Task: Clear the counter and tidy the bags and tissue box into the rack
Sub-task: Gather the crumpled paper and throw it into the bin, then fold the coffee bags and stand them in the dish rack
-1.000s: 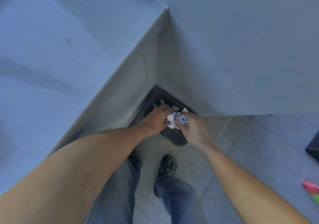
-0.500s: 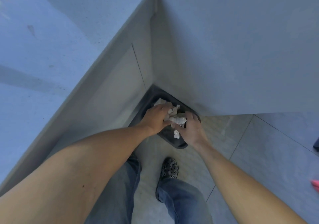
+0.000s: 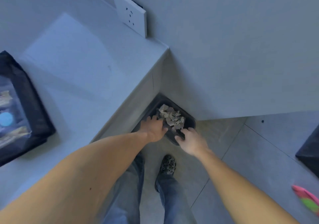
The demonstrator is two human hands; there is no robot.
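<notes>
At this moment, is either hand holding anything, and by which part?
Nothing is held. The left hand and right hand hover, fingers loose, over the bin; the crumpled paper lies inside it.

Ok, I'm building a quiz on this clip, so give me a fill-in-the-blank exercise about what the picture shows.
1. The crumpled paper lies inside the dark ____ on the floor.
2. The bin stands in the corner between the wall and the ____.
3. A white ____ is mounted on the wall above the counter.
4. The left hand and right hand hold ____.

Missing words: bin; counter; socket; nothing
</notes>
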